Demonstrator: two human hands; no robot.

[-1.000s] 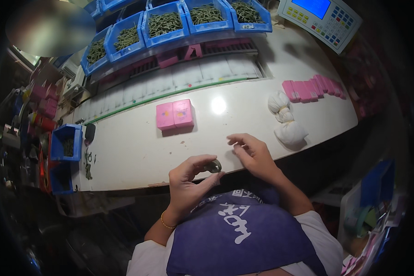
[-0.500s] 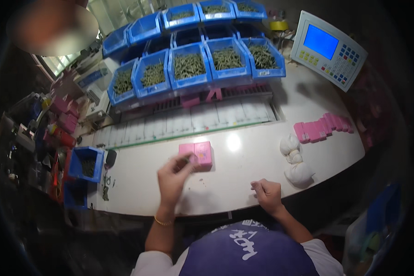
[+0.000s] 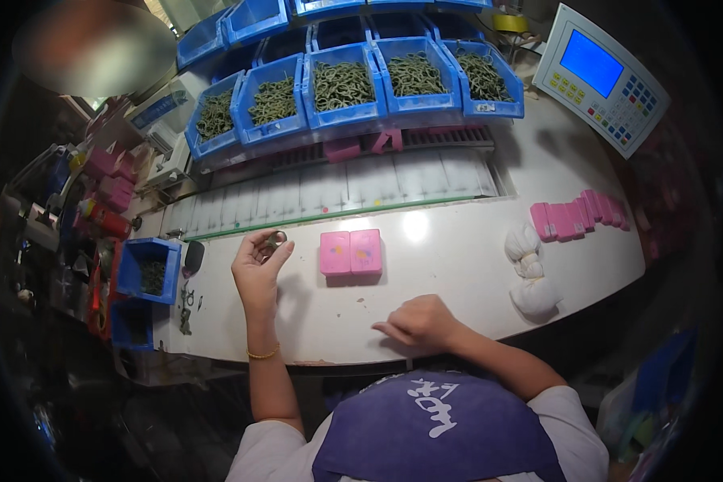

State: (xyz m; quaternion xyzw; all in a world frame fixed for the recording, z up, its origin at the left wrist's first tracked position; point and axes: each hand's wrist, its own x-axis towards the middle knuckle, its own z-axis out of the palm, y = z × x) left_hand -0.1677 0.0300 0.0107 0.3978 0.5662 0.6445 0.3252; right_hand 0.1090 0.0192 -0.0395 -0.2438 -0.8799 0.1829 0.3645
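My left hand [image 3: 259,269] is raised over the white table, its thumb and index finger closed on a small dark-greenish curved piece [image 3: 279,238]. Just right of it, two pink blocks [image 3: 351,254] lie side by side with faint coloured marks on top; neither hand touches them. My right hand [image 3: 419,323] is at the near side of the table with its fingers curled in and its thumb pointing left. What the curled fingers hold, if anything, is hidden.
Blue bins [image 3: 344,84] of small green pieces stand at the back, behind a pale lined panel [image 3: 305,193]. A row of pink blocks [image 3: 566,218], a tied white cloth bundle [image 3: 530,269] and a keypad screen [image 3: 602,76] are at right. Another blue bin [image 3: 147,269] sits at left.
My left hand has moved left, away from the pink blocks, with the small piece in its fingers. My right hand has come left along the near side. The view has shifted slightly.
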